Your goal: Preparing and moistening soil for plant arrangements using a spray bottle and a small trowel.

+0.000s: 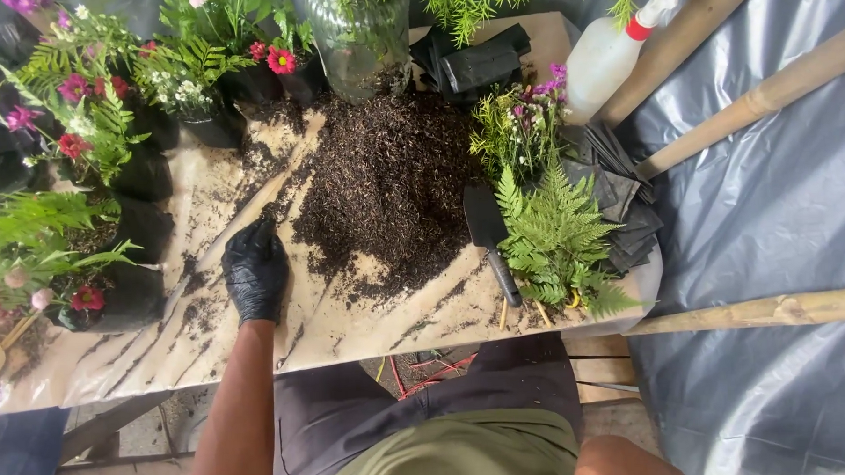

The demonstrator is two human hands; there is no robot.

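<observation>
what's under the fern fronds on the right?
The fern fronds lie over a stack of black bags and partly over the trowel handle. Whatever else sits beneath is covered.

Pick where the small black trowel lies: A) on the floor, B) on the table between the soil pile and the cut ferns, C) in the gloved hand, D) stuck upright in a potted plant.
B: the trowel lies flat on the table, right of the soil pile and beside the ferns; the gloved left hand rests apart from it.

Black trowel beside fern fronds, spray bottle top right, stacked black grow bags, potted flowers left, bamboo poles right.
</observation>
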